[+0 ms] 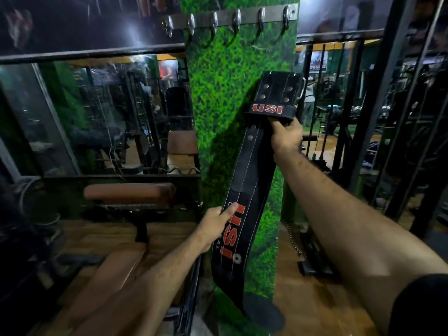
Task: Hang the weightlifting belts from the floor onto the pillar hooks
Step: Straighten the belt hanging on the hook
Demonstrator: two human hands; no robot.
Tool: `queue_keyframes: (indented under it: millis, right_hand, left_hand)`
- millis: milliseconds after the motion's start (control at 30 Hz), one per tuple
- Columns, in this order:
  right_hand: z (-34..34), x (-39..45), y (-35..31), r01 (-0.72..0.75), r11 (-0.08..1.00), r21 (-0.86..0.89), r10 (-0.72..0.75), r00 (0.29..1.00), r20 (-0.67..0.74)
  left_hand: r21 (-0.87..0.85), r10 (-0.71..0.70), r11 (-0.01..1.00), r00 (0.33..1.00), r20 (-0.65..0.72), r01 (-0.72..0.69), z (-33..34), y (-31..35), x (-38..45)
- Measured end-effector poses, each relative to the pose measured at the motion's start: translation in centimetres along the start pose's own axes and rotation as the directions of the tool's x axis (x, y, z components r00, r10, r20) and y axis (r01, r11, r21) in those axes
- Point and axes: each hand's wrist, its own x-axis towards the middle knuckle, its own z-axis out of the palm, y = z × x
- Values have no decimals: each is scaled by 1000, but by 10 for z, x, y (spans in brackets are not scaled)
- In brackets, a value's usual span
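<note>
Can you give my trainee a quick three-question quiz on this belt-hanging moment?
1. True or false: the belt already hangs from a hook on the hook rail.
2. Which hand grips the belt just below its buckle end: A) left hand B) right hand?
3. What covers the pillar?

Key: 1. False; it is held below the hooks, all of which are bare. 2. B. 3. Green artificial grass.

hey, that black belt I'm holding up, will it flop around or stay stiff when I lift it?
Probably fairly stiff: the belt spans almost straight between right hand and left hand. The free tail below only curves gently. Its metal buckle likely makes the top heavier.
</note>
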Motion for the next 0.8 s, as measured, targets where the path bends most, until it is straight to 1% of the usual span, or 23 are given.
queue_keyframes:
  millis: [67,133,200,267,333,400,467,533,600,633,667,733,800]
  right_hand:
    - [0,2,-1,-1,1000,30,0,999,36]
    - [2,-2,-3,-42,998,37,40,997,71]
    - [4,-6,-3,-72,996,44,66,992,109]
    - [7,-11,-5,-73,997,25,69,986,154]
    - [8,-14,-6,-51,998,-35,57,977,205]
    - [8,-20,-6,-12,995,-95,39,959,282]
    - [9,-28,-9,13,991,-130,32,940,339]
    - [9,-32,-13,56,974,-220,22,942,336]
    - [9,-39,-13,137,931,-337,-23,947,321]
    - [6,-43,-8,168,925,-340,-49,942,333]
    - [2,-50,0,178,935,-307,-63,935,349]
    - [-8,-68,23,135,980,-149,-68,921,383]
    - [-15,-85,47,98,995,-8,-85,897,435]
  left_hand:
    - [155,-8,988,1000,18,5,-8,5,7]
    - [152,27,988,1000,15,-29,-12,28,9]
    - [82,75,994,997,8,-76,-12,58,9]
    - [-50,93,994,996,-19,-93,-11,84,17]
    - [-258,128,958,992,-15,-127,-10,112,22]
    - [-390,178,903,983,-42,-180,-11,136,27]
    - [-401,237,878,965,-113,-262,-10,153,28]
    - [-417,257,853,948,-186,-313,-5,162,29]
    - [-445,253,823,929,-269,-353,-2,163,28]
    - [-455,256,810,920,-296,-371,-1,163,29]
    - [-455,252,808,917,-308,-375,-2,163,30]
    - [-461,250,801,913,-321,-382,-5,163,29]
    - [-462,252,794,906,-341,-395,-8,162,29]
